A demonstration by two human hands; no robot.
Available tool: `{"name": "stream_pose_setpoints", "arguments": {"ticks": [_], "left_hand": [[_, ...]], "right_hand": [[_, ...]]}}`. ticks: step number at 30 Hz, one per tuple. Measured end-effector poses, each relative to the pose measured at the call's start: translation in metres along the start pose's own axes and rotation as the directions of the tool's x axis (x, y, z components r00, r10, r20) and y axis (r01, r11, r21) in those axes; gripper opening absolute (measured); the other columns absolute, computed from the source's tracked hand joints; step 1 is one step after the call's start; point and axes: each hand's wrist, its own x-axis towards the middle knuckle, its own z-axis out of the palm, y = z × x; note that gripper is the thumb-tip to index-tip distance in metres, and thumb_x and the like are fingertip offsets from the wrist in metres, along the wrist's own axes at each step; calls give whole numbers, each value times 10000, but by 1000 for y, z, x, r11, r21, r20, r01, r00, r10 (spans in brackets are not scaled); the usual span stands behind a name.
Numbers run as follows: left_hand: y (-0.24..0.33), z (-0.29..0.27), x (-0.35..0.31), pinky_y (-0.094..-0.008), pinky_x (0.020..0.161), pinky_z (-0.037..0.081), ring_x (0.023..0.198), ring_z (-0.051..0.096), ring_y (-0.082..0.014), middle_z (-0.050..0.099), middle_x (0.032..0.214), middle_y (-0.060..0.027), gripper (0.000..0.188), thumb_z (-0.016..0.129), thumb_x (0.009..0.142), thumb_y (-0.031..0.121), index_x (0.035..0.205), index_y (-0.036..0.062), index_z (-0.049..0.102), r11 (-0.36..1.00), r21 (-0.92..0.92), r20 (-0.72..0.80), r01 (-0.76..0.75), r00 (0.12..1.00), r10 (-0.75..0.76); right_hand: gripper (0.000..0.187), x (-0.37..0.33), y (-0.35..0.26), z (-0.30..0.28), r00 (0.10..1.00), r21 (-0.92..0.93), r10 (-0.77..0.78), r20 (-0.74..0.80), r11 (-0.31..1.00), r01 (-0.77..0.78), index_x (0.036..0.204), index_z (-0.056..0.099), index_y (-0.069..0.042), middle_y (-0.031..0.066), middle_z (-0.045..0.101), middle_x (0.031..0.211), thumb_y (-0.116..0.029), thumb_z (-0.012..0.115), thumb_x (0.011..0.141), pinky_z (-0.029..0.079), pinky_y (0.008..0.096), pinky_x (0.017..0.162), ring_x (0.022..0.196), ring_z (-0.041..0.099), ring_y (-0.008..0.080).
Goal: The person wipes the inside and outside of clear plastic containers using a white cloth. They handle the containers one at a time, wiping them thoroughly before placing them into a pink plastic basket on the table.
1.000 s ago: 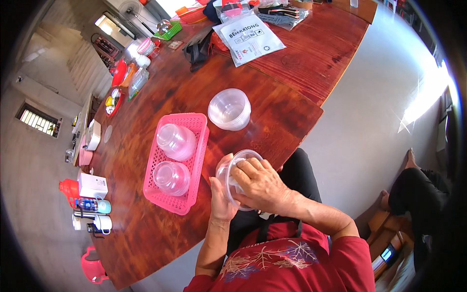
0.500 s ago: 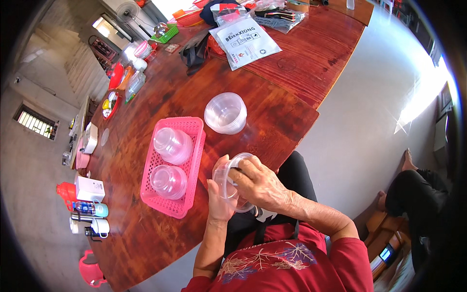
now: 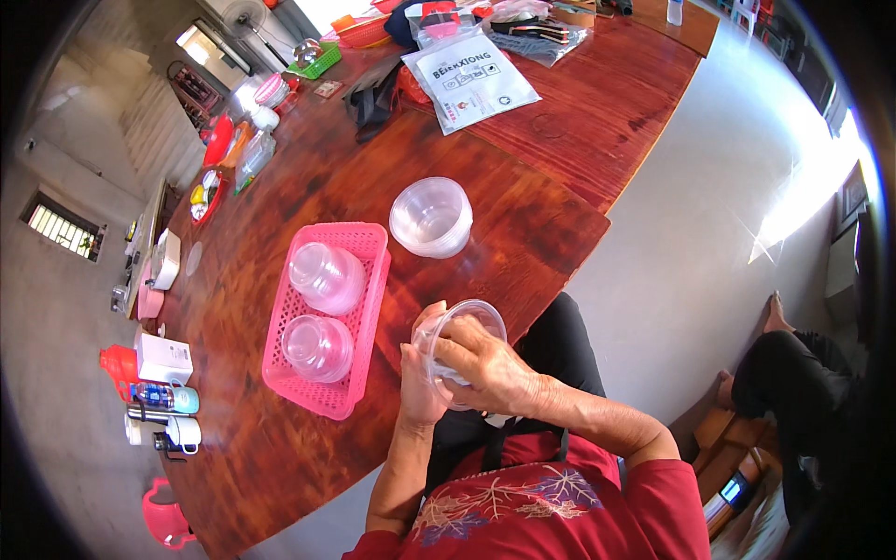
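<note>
A clear plastic bowl (image 3: 492, 315) is tilted on its side above my lap, near the table's front edge. My left hand (image 3: 422, 383) grips it from the left, thumb near the rim. The fingers of my right hand (image 3: 490, 366) are curled inside the bowl; a whitish patch shows beneath them, too hidden to name. Left of my hands lies a pink perforated basket (image 3: 372, 303) with two stacks of upside-down clear bowls, a far stack (image 3: 327, 278) and a near stack (image 3: 317, 349). Beyond my hands, a clear bowl stack (image 3: 431, 217) stands upright on the table.
The brown wooden table (image 3: 233, 448) bears a white box (image 3: 164, 359), a red jug (image 3: 119, 366) and several mugs at its left edge. Farther back lie a white plastic packet (image 3: 471, 82) and a black strap (image 3: 373, 110). Another person's leg (image 3: 793, 373) shows at the right.
The bowl has turned in my hands, its opening now facing more upward and right. My right fingers have moved deeper inside it. The view has shifted slightly.
</note>
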Motion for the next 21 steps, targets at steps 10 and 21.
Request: {"name": "stream_pose_setpoints", "arguments": {"ticks": [10, 21], "left_hand": [[-1, -15, -1, -426, 904, 495, 1058, 576, -285, 524, 1202, -189, 820, 471, 863, 670, 1398, 69, 317, 996, -39, 38, 79, 996, -77], [5, -13, -4, -396, 986, 436, 1155, 519, -255, 503, 1272, -152, 738, 473, 904, 600, 1387, 57, 345, 999, -2, 73, 47, 996, -47]], "right_hand": [[221, -2, 8, -11, 888, 431, 51, 456, 861, -271, 972, 589, -2, 199, 595, 1010, -101, 620, 776, 463, 424, 834, 982, 574, 350], [288, -23, 4, -4, 970, -367, -138, 201, 907, 205, 958, 635, -73, 86, 556, 979, -153, 660, 683, 513, 354, 714, 974, 530, 271]]}}
